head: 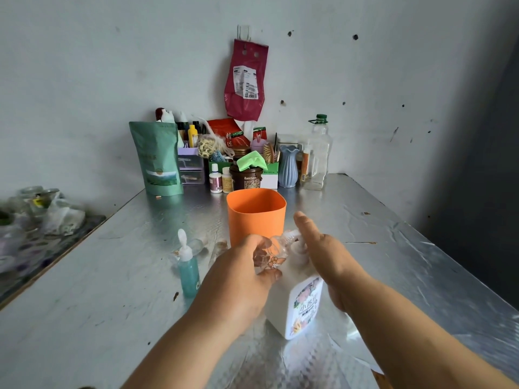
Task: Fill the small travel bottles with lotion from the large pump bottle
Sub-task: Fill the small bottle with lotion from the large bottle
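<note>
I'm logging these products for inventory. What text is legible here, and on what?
"小苏打": label of the large pump bottle.
"精选": red packet at the back.
Too small or blurred to read: sticker on the hanging red bag, green pouch, brown jar.

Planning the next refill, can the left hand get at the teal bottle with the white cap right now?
Probably yes. The teal bottle stands upright beside the left hand, with only bare table between. But that hand grips a clear travel bottle, so it would need setting down first.
</note>
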Motion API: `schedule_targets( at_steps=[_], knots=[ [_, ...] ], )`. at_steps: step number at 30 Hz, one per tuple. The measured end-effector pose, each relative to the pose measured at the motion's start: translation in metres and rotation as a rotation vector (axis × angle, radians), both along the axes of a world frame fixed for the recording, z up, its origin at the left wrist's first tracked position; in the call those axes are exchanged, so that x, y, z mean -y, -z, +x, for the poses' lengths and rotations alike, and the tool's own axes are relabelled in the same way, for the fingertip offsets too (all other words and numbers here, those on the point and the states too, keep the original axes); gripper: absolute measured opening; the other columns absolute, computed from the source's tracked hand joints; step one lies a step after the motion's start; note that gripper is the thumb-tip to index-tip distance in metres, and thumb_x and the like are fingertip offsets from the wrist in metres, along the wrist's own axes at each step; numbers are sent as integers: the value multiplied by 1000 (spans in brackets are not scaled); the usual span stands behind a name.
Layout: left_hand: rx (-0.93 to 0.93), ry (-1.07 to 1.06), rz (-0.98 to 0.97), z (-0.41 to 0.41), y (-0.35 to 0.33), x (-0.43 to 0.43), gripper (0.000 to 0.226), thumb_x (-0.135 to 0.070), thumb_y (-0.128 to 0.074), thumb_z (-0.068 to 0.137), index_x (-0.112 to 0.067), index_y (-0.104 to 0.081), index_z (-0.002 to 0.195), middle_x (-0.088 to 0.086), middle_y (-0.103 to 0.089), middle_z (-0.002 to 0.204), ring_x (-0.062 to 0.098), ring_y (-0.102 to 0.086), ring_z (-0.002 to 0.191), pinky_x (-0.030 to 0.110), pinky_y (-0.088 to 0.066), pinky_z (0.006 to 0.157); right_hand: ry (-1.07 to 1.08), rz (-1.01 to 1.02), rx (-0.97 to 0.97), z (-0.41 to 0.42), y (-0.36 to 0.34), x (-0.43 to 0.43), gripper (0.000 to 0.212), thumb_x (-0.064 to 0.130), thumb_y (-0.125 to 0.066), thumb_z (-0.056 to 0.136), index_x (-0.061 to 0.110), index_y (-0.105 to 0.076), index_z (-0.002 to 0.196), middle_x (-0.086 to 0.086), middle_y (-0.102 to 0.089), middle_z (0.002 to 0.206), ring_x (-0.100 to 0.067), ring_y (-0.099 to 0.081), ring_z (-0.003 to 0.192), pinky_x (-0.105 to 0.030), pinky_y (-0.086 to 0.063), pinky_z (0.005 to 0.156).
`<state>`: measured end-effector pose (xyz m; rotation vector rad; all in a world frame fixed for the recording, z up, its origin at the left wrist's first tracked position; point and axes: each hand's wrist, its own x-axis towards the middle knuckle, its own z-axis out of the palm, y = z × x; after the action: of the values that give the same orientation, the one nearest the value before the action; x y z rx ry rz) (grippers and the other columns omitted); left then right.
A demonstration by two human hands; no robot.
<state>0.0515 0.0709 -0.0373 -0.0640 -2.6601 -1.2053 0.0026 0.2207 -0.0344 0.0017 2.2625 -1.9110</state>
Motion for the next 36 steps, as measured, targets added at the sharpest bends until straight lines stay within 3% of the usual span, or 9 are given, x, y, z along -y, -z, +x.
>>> schedule_targets(
  at_steps=[7, 13, 18, 22, 26, 29, 36],
  knots=[
    [-2, 23, 17, -1, 1, 1, 32, -27, -74, 84, -41, -54, 105, -20, -67, 106, 0, -61, 100, 27, -50, 91, 40, -33, 16, -2, 2, -1, 61, 59, -34, 95, 9, -67, 87, 6, -69, 53, -3, -65, 44, -9, -38, 31],
    [-7, 39, 55, -6, 8, 2, 34, -26, -76, 82, -43, -56, 103, -21, -67, 105, -1, -62, 101, 32, -52, 92, 75, 29, -40, -7, 7, -3, 55, 52, -33, 99, 10, -64, 81, 11, -63, 44, 4, -57, 38, -7, -38, 33],
    [6, 26, 27, -6, 9, 1, 36, -26, -75, 83, -49, -49, 90, -22, -66, 105, 0, -61, 101, 32, -51, 92, 75, 27, -41, -5, 6, 1, 51, 52, -34, 99, 13, -66, 96, 4, -70, 69, -10, -68, 69, -19, -45, 53],
    [-2, 19, 23, -2, 5, 0, 34, -27, -74, 83, -48, -50, 95, -22, -66, 106, 2, -61, 103, 32, -50, 93, 20, -19, 26, 3, -2, -1, 54, 51, -34, 100, 11, -60, 75, 7, -63, 45, -1, -60, 39, -10, -39, 34],
    [-17, 13, 14, -2, 2, 0, 30, -26, -74, 83, -42, -54, 100, -18, -68, 105, 5, -62, 102, 34, -50, 92, 12, -7, 77, 6, -9, 4, 64, 62, -32, 95, 10, -69, 89, -1, -74, 70, -11, -70, 63, -19, -42, 52],
    [-21, 16, 14, -2, 1, 2, 31, -27, -74, 83, -41, -55, 103, -19, -68, 105, 4, -62, 102, 33, -50, 92, 26, -4, 78, 7, -9, 4, 65, 63, -34, 94, 9, -70, 92, -4, -75, 74, -15, -71, 70, -22, -43, 55],
    [-23, 27, 37, -4, 6, 3, 33, -28, -75, 83, -42, -56, 106, -20, -66, 107, 1, -61, 103, 33, -51, 93, 23, -34, 60, 10, -11, 4, 63, 59, -33, 96, 8, -67, 83, 3, -71, 56, -5, -66, 47, -9, -39, 33]
  ],
)
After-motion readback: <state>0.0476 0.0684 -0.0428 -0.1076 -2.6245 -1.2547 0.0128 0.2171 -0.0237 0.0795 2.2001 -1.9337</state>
